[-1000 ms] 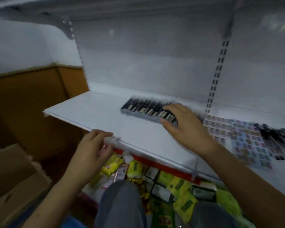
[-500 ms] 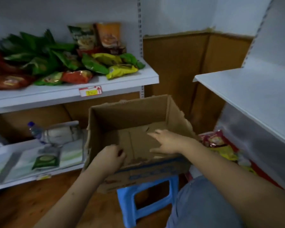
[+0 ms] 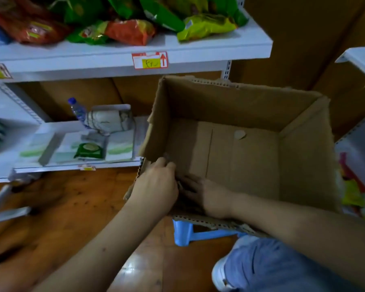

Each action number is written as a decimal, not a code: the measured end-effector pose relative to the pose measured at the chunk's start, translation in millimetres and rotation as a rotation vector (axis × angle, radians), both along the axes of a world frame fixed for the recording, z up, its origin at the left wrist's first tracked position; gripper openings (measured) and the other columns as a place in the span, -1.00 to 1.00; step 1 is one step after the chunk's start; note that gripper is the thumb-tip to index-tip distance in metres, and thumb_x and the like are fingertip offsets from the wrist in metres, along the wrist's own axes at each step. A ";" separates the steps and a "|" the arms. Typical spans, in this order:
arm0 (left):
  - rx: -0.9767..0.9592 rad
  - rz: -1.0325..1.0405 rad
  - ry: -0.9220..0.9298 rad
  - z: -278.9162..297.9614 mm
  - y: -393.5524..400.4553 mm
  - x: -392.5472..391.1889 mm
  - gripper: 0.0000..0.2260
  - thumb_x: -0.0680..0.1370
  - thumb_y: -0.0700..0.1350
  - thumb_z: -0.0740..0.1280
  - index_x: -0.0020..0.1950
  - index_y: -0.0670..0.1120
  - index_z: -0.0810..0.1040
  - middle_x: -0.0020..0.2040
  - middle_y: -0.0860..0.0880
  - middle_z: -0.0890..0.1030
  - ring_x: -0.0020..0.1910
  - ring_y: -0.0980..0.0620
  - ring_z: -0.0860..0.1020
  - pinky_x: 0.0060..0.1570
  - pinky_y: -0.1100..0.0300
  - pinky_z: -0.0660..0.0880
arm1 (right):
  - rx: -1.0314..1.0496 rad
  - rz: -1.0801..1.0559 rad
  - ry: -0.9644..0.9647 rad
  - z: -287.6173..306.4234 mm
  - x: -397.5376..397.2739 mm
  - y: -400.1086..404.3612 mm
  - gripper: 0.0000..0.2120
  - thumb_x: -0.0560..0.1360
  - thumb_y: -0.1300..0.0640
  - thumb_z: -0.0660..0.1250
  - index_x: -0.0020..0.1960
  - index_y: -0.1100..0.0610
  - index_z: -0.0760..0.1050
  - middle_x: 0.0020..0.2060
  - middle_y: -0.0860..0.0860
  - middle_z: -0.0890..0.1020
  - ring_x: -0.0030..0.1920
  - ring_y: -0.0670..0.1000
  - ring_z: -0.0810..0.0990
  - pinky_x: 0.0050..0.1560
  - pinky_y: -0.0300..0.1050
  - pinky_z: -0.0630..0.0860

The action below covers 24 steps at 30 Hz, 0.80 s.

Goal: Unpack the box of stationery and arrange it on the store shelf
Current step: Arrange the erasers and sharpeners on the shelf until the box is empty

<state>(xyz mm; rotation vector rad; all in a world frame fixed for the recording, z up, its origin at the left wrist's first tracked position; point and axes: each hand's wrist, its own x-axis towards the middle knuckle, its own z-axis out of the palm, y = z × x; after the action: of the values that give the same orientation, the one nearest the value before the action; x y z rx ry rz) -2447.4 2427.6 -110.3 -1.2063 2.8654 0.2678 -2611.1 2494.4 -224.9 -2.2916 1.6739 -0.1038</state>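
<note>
Box [image 3: 251, 157] seen nearly emptied | left hand [image 3: 156, 186] and right hand [image 3: 202, 192] reached into near corner | grip contents undeterminable | shelving judged almost finished

One cardboard box [image 3: 251, 157], one blue stool [image 3: 190, 232], one water bottle [image 3: 77, 110], two price labels [image 3: 150, 60], two hands [image 3: 156, 186].

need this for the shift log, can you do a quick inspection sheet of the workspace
surface: wooden floor; blue stool under the box
job's things: cardboard box open, visible floor bare; no stationery seen
clutter: snack bags on the upper shelf, water bottle on the lower shelf
hands: left hand and right hand meet at the box's near left corner; grip unclear
cables: nothing seen
surroundings: wood-panelled wall, price tag
</note>
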 end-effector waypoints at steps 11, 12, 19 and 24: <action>-0.004 -0.169 -0.537 -19.3 -44.7 -51.4 -0.58 0.61 -0.21 0.21 0.47 -0.08 0.24 0.43 -0.18 0.23 0.37 -0.20 0.34 0.27 -0.08 0.45 | 0.175 -0.189 0.029 16.0 12.0 21.4 -0.63 0.50 0.25 0.31 0.28 0.18 0.37 0.11 0.15 0.48 0.09 0.18 0.51 -0.13 -0.02 0.40; 0.007 -0.149 -0.505 -19.5 -44.9 -53.0 -0.59 0.61 -0.19 0.22 0.45 -0.09 0.26 0.40 -0.18 0.28 0.35 -0.19 0.36 0.26 -0.06 0.45 | 0.180 -0.216 0.037 20.2 11.6 20.3 -0.57 0.49 0.26 0.32 0.33 0.18 0.33 0.09 0.16 0.50 0.07 0.18 0.52 -0.18 -0.04 0.37; 0.094 -0.045 -0.543 -9.9 -40.8 -53.7 -0.73 0.63 -0.17 0.20 0.33 -0.16 0.44 0.27 -0.16 0.49 0.22 -0.13 0.52 0.12 0.05 0.50 | 0.392 -0.553 0.113 48.3 -54.4 29.6 -0.84 0.57 0.21 0.26 0.12 0.23 0.51 -0.12 0.08 0.55 -0.15 0.05 0.56 -0.23 -0.12 0.43; 0.339 -0.365 -0.981 -33.2 -18.2 -34.4 -0.68 0.57 -0.09 0.38 0.30 -0.15 0.53 0.23 -0.13 0.58 0.16 -0.10 0.57 0.09 0.10 0.49 | 0.553 -0.515 0.253 36.2 -75.2 50.9 -0.85 0.59 0.26 0.21 0.09 0.18 0.53 -0.02 0.10 0.58 -0.22 -0.01 0.50 -0.31 -0.21 0.39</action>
<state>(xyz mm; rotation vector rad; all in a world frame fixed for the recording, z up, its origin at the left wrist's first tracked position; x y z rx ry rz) -2481.9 2409.5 -143.6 -0.5015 1.9974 0.0943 -2686.3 2545.2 -188.7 -1.4891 2.0595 0.4957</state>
